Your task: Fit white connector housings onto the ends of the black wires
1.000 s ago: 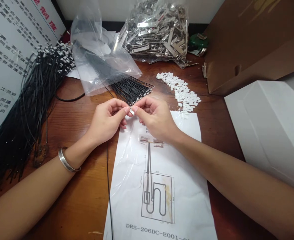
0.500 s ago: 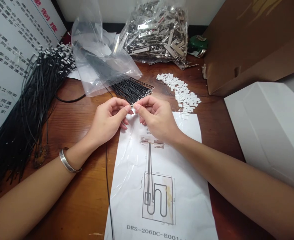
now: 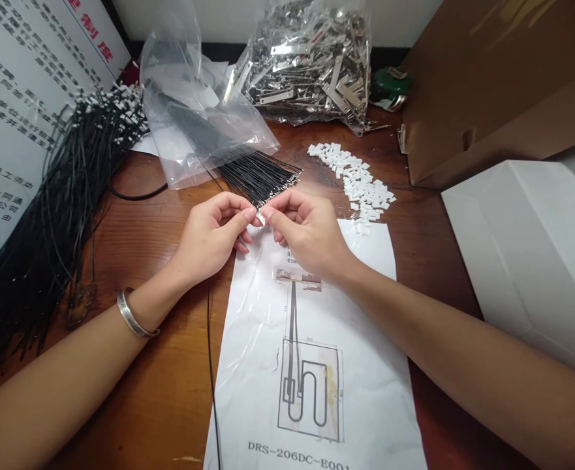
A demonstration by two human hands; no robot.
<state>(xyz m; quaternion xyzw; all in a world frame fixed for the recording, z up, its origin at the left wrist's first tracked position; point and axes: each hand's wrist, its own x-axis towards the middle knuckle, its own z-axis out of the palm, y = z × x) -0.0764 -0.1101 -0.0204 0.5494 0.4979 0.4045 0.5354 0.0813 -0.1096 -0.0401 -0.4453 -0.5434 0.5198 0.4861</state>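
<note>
My left hand [image 3: 212,236] and my right hand [image 3: 303,228] meet fingertip to fingertip over the top of a printed drawing sheet [image 3: 316,365]. Both hands are pinched shut. A thin black wire [image 3: 211,352] runs from my left hand down toward me. A tiny pale piece [image 3: 260,219] shows between the fingertips; I cannot tell which hand holds it. Just behind the hands lie the tips of a bundle of black wires [image 3: 260,177] coming out of a clear plastic bag [image 3: 203,124]. A pile of small white connectors [image 3: 360,183] lies to the right of the hands.
A big heap of black wires with white ends [image 3: 57,202] fills the left side. A bag of shiny metal strips [image 3: 311,62] stands at the back. A brown cardboard box [image 3: 493,78] and a white box [image 3: 527,254] take up the right. A printed sign [image 3: 17,85] leans at far left.
The hands stay pinched together in almost the same place. The pale piece between the fingertips shows less than a second ago.
</note>
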